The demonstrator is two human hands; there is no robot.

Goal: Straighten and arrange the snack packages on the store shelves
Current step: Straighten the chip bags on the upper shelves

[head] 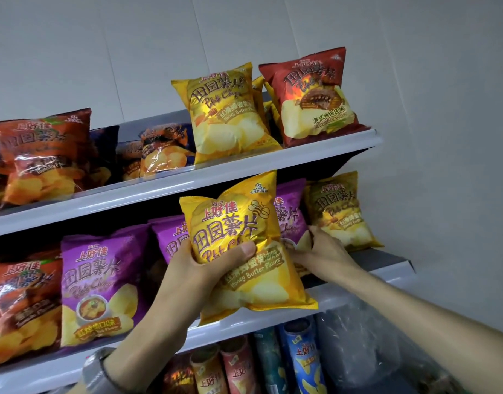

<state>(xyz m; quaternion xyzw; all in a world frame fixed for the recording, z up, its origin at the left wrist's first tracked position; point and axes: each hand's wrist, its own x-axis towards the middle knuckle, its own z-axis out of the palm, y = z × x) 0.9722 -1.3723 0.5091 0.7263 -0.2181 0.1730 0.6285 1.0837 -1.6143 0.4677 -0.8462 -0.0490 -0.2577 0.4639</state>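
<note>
Front yellow bag (236, 223): "上好佳", "田园薯片", "Honey Butter Flavor" printed.
Upper yellow bag (224, 115): "田园薯片", "Potato Chips", "Honey Butter" read; rest cut off.
Red bag (312, 95): "田园薯片", "美式烤排风味" printed.
Purple bag (99, 285): "上好佳", "田园薯片" printed.
Orange bag (42, 155): "上好佳", "田园薯片" read.
Blue can (305, 362): "上好佳" printed.
Smaller print blurred, not read.

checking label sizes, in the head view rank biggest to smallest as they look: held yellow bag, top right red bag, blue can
yellow bag, but nearest the camera
red bag
blue can, partly cut off
</note>
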